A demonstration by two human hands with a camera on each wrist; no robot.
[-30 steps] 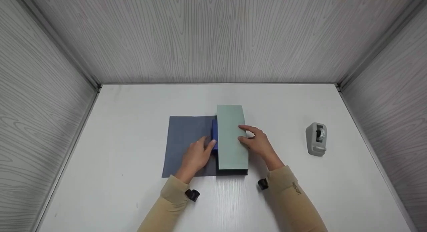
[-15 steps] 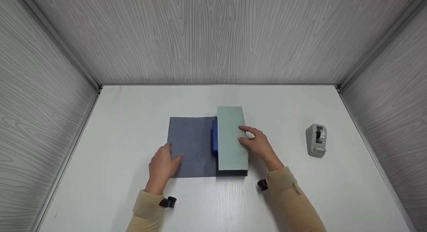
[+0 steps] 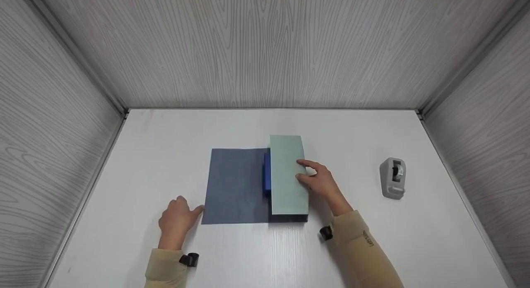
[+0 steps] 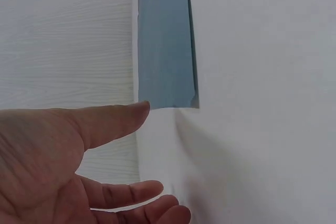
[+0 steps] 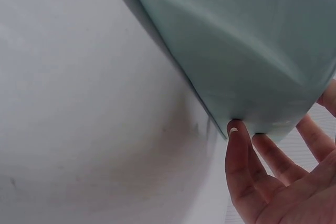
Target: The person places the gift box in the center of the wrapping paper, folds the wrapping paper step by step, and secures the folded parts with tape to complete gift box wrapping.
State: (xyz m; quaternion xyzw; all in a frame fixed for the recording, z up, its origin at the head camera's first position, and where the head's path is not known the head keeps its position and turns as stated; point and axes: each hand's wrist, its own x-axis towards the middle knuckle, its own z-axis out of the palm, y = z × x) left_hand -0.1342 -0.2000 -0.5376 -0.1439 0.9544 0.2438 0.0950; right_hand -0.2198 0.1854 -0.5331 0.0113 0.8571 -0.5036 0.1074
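Observation:
A sheet of paper (image 3: 235, 186), dusky blue on its inner face, lies flat on the table. Its right part folds up and over a blue box (image 3: 267, 172) as a pale green flap (image 3: 286, 174), leaving only the box's left side showing. My right hand (image 3: 321, 180) rests at the flap's right edge, two fingertips on top. In the right wrist view other fingertips (image 5: 237, 125) press the paper's side. My left hand (image 3: 178, 218) lies off the sheet's near left corner, holding nothing; its thumb (image 4: 137, 111) points at the corner and its other fingers bend loosely.
A grey tape dispenser (image 3: 392, 178) with a roll in it stands toward the table's right side. Wood-grain panels (image 3: 265, 48) enclose the white table (image 3: 352, 130) at the back, left and right. Each wrist carries a small black camera.
My left hand has left the blue box's side, passing left and nearer across the sheet to beyond its corner. My right hand keeps its place at the flap. The whole view shifts slightly.

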